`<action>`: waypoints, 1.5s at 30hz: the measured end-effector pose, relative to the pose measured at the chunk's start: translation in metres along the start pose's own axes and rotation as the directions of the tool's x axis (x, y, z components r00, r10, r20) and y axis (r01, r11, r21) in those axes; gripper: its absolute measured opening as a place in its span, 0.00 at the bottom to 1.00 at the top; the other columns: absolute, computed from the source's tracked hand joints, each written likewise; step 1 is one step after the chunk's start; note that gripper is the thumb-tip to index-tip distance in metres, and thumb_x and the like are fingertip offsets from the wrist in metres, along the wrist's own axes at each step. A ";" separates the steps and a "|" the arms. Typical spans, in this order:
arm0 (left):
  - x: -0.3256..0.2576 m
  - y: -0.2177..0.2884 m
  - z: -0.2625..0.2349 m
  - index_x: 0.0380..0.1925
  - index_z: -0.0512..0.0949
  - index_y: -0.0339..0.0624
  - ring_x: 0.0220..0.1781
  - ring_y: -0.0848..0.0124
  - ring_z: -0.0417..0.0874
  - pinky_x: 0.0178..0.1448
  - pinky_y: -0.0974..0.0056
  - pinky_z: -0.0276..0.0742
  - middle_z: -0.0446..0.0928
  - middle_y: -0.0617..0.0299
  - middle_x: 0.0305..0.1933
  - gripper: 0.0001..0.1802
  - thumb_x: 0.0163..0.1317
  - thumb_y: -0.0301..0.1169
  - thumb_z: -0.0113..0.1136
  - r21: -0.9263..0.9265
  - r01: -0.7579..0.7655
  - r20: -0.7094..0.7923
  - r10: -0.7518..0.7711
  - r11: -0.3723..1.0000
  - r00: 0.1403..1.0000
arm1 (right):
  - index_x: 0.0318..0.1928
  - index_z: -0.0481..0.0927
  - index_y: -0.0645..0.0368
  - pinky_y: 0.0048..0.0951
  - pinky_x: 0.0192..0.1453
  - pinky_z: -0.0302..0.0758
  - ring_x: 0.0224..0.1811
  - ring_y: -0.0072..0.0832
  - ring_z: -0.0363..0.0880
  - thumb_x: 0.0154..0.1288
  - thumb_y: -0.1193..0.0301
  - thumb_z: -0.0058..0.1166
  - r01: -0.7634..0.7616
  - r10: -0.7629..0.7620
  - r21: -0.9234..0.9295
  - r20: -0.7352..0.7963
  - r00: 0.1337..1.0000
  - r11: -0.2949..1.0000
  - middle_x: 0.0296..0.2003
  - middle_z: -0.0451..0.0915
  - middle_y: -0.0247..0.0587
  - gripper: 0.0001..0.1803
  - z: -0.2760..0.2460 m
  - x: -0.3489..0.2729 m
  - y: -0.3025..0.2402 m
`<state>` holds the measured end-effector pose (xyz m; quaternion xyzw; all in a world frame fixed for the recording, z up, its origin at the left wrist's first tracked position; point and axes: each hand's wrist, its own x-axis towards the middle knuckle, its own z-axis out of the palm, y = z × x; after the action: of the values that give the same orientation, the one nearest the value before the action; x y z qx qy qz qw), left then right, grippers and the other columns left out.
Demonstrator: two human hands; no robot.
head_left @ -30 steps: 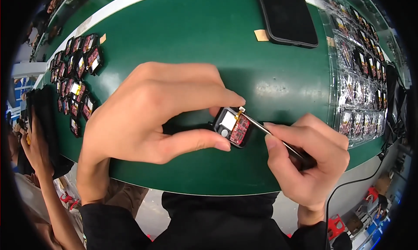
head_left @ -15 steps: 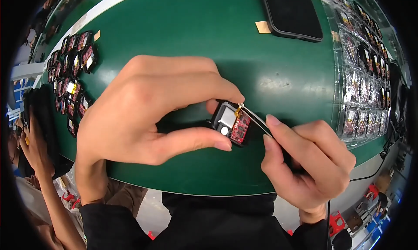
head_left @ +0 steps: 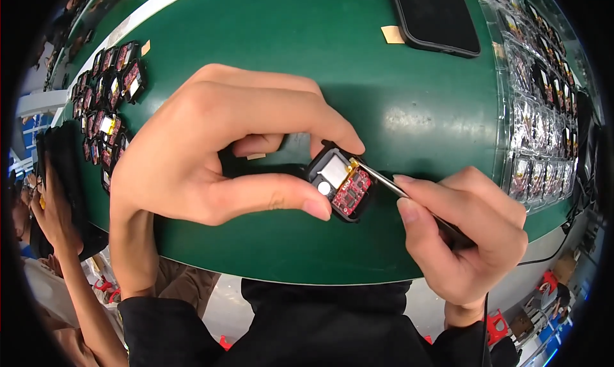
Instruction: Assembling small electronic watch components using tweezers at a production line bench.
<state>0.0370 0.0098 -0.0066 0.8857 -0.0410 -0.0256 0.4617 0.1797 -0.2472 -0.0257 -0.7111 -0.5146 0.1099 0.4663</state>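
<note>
A green table (head_left: pixel 268 34) with a pale edge fills most of the view. A dark phone (head_left: pixel 435 12) is laid flat near its far side, a small tan tag (head_left: pixel 392 34) just beside it. Clear trays (head_left: pixel 543 111) of small parts are lined along the right edge. Open black modules (head_left: pixel 105 104) are clustered at the left. Pale floor (head_left: pixel 224 303) is seen below the near edge.

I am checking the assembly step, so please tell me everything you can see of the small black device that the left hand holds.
The small black device is a squarish open housing with rounded corners, seemingly plastic, tilted above the green table. Inside are a silvery rectangular part, a small round silvery piece and a red circuit board. The left hand pinches it between thumb and forefinger. The tip of thin metal tweezers, held in the right hand, touches its upper right corner near a small yellowish part.
</note>
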 end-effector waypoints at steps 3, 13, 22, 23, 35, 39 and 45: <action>-0.001 -0.001 0.001 0.54 0.92 0.33 0.24 0.79 0.67 0.27 0.70 0.58 0.89 0.56 0.42 0.31 0.57 0.44 0.87 0.003 -0.002 -0.003 0.002 1.000 1.000 | 0.45 0.95 0.69 0.24 0.27 0.64 0.23 0.20 0.74 0.55 0.85 0.72 0.000 0.000 0.009 0.000 1.000 1.000 0.25 0.82 0.39 0.15 0.000 0.000 0.002; -0.002 -0.002 0.008 0.53 0.92 0.34 0.25 0.78 0.72 0.27 0.70 0.60 0.87 0.58 0.39 0.31 0.55 0.44 0.88 0.020 -0.036 -0.058 0.037 0.999 0.998 | 0.43 0.94 0.68 0.24 0.25 0.61 0.21 0.18 0.70 0.52 0.83 0.73 0.050 -0.052 -0.097 -0.008 0.999 0.994 0.26 0.83 0.37 0.15 -0.001 0.000 -0.003; -0.002 -0.004 0.008 0.52 0.92 0.34 0.26 0.78 0.73 0.27 0.70 0.61 0.87 0.60 0.38 0.31 0.53 0.43 0.89 0.042 -0.044 -0.064 0.046 0.998 0.997 | 0.43 0.94 0.68 0.23 0.23 0.57 0.19 0.15 0.67 0.52 0.84 0.73 0.091 -0.094 -0.124 -0.021 0.995 0.988 0.26 0.82 0.36 0.15 0.001 -0.002 -0.002; -0.002 -0.004 0.008 0.52 0.92 0.34 0.26 0.78 0.73 0.27 0.70 0.61 0.87 0.60 0.38 0.31 0.53 0.43 0.89 0.039 -0.043 -0.066 0.046 0.998 0.997 | 0.43 0.95 0.68 0.23 0.23 0.57 0.19 0.16 0.67 0.52 0.84 0.74 0.078 -0.080 -0.146 -0.009 0.997 0.986 0.26 0.82 0.36 0.15 0.001 -0.002 -0.003; 0.000 -0.005 0.006 0.51 0.92 0.32 0.24 0.78 0.68 0.26 0.70 0.58 0.87 0.57 0.39 0.30 0.55 0.44 0.86 -0.027 -0.050 -0.059 0.048 0.998 0.997 | 0.43 0.95 0.69 0.25 0.27 0.65 0.22 0.21 0.75 0.53 0.85 0.72 0.058 -0.057 -0.089 0.012 0.998 0.994 0.26 0.83 0.39 0.14 -0.002 -0.002 -0.002; 0.000 -0.004 0.007 0.51 0.93 0.31 0.23 0.79 0.67 0.27 0.70 0.57 0.87 0.57 0.38 0.31 0.54 0.45 0.86 -0.013 -0.042 -0.060 0.041 0.999 0.997 | 0.44 0.94 0.70 0.24 0.28 0.66 0.23 0.21 0.76 0.54 0.85 0.72 0.056 -0.056 -0.070 0.001 0.998 0.996 0.26 0.84 0.40 0.14 0.000 -0.003 -0.001; 0.001 -0.002 0.008 0.50 0.93 0.31 0.23 0.79 0.67 0.27 0.69 0.57 0.86 0.58 0.38 0.30 0.53 0.44 0.85 -0.021 -0.032 -0.069 0.030 0.999 0.997 | 0.44 0.94 0.70 0.23 0.29 0.67 0.24 0.22 0.78 0.55 0.86 0.72 0.063 -0.063 -0.077 0.003 0.998 0.995 0.26 0.85 0.42 0.14 -0.001 -0.002 0.000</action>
<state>0.0376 0.0044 -0.0133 0.8801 -0.0385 0.0115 0.4731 0.1797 -0.2493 -0.0262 -0.7120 -0.5409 0.0754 0.4413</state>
